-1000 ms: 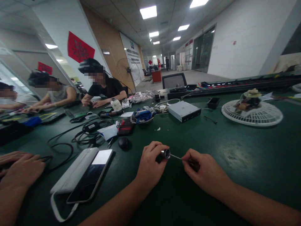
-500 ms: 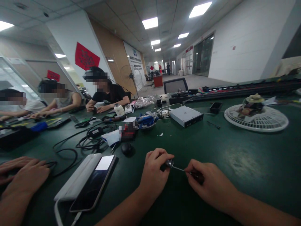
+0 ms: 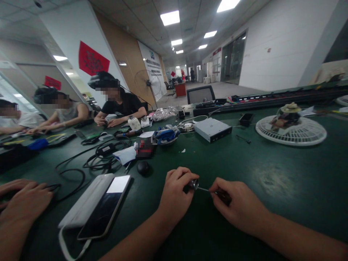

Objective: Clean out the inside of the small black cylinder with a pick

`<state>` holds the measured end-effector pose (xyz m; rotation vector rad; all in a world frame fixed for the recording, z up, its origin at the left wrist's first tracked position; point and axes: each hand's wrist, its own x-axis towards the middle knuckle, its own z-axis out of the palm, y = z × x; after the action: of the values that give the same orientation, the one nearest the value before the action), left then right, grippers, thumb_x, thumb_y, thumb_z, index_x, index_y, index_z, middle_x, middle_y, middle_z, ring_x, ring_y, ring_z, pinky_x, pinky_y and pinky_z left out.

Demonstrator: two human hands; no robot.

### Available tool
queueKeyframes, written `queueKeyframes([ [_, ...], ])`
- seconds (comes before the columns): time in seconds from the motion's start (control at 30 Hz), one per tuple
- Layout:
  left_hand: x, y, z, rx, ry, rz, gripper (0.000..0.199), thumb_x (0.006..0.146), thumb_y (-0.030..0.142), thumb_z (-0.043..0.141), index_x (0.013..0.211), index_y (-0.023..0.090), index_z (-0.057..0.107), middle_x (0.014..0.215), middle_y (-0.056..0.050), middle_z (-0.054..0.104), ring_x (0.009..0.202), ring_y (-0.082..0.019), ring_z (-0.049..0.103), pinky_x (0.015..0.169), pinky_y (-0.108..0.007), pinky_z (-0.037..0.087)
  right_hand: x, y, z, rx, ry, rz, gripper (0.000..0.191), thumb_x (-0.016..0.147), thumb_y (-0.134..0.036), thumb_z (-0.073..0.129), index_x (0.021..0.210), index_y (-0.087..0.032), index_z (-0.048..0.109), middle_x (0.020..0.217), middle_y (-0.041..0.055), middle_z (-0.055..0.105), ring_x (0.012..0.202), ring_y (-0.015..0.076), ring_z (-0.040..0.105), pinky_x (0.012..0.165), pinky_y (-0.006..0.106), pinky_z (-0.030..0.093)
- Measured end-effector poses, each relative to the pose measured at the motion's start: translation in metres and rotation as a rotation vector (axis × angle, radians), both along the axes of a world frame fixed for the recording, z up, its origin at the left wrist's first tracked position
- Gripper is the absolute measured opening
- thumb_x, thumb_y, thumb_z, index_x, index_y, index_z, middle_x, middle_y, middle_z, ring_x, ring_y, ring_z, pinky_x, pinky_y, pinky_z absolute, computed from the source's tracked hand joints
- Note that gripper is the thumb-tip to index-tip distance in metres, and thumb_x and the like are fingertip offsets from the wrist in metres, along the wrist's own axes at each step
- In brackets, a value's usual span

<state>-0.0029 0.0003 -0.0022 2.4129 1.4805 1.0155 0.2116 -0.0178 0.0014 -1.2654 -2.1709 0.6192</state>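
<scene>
While the left hand (image 3: 176, 197) grips a small metal cylinder (image 3: 195, 184), the right hand (image 3: 236, 203) pinches a thin tool (image 3: 203, 189), its shaft pointing at the cylinder's end.

Over at eleven o'clock, there's the wall sign (image 3: 153, 69), a blue emblem on top and rows of characters below, and no, not one line comes up sharp enough to read! Round to ten, a large red paper (image 3: 94, 58) carries a dark, ornate figure, too blurred to make out; between nine and ten, a smaller red paper (image 3: 52, 82), just as unclear. And between eight and nine, a black adapter (image 3: 106, 149) shows a pale label, its print far too tiny!
</scene>
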Motion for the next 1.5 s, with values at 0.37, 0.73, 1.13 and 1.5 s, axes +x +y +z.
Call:
queueKeyframes([
  [0.37,0.001,-0.001,0.002,-0.036,-0.012,0.018,0.039,0.076,0.002,0.07,0.103,0.03,0.072,0.103,0.0,0.066,0.1,-0.023,0.059,0.091,-0.043,0.046,-0.003,0.001,-0.005,0.007,-0.075,-0.056,0.01,0.087,-0.018,0.055,0.089,-0.026,0.06,0.067,-0.0041,0.066,0.058,0.0168,0.063,0.054,0.028,0.037],
  [0.73,0.002,-0.001,0.007,-0.148,-0.128,0.106,0.028,0.085,0.012,0.067,0.109,0.026,0.064,0.11,-0.003,0.064,0.101,-0.023,0.061,0.09,-0.043,0.049,0.004,0.011,-0.012,0.206,-0.032,-0.276,0.025,0.083,-0.017,0.059,0.07,-0.025,0.039,0.07,0.0014,0.057,0.062,0.0187,0.055,0.055,0.032,0.04],
  [1.13,0.003,0.0,0.007,-0.156,-0.102,0.075,0.028,0.082,0.011,0.069,0.105,0.025,0.065,0.108,-0.003,0.064,0.1,-0.023,0.06,0.089,-0.042,0.048,0.002,0.012,-0.01,0.097,-0.003,-0.087,0.022,0.083,-0.006,0.055,0.072,-0.023,0.045,0.082,0.0026,0.061,0.076,0.0209,0.058,0.068,0.036,0.047],
  [1.5,0.004,-0.003,0.006,-0.134,-0.036,-0.036,0.032,0.079,0.01,0.071,0.105,0.027,0.065,0.107,-0.001,0.065,0.103,-0.023,0.058,0.091,-0.041,0.046,0.001,0.012,-0.006,0.048,0.236,0.009,0.037,0.083,-0.005,0.054,0.066,-0.025,0.028,0.099,0.0048,0.069,0.093,0.0212,0.068,0.076,0.034,0.053],
])
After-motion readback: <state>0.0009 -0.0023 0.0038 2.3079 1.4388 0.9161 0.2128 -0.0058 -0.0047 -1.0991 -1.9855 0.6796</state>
